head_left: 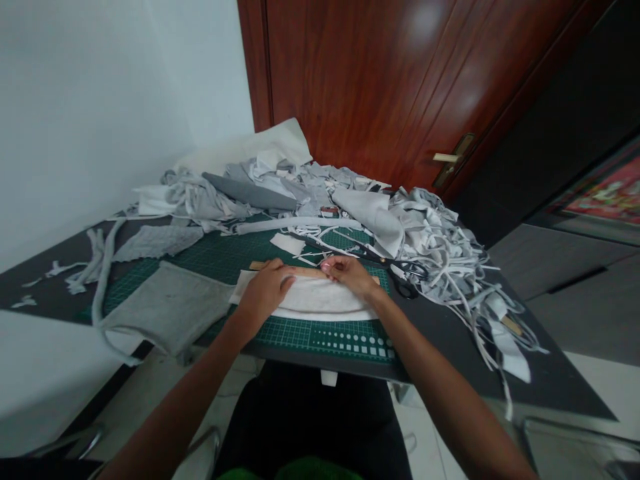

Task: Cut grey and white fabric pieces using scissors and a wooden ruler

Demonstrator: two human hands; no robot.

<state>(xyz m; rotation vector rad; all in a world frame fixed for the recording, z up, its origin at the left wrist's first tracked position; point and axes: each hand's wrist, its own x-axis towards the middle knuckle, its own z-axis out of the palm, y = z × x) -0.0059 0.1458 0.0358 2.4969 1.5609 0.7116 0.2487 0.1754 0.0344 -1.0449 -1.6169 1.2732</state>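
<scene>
A folded piece of white cloth [320,298] lies on the green cutting mat [295,333] in front of me. Along its far edge runs a wooden ruler [303,272]. My left hand [267,288] rests on the ruler's left part and the cloth, thumb apart from the fingers. Near the ruler's right part, my right hand [350,273] is closed in a pinch around a small pink piece [327,267], too small to name surely. Black-handled scissors [407,270] lie just right of this hand, partly among white strips.
Grey and white fabric scraps [435,233] heap along the table's back and right side. A grey cloth piece [170,307] hangs over the front edge at left. Behind the dark table [450,333] stand a wooden door [360,87] and a white wall [100,100].
</scene>
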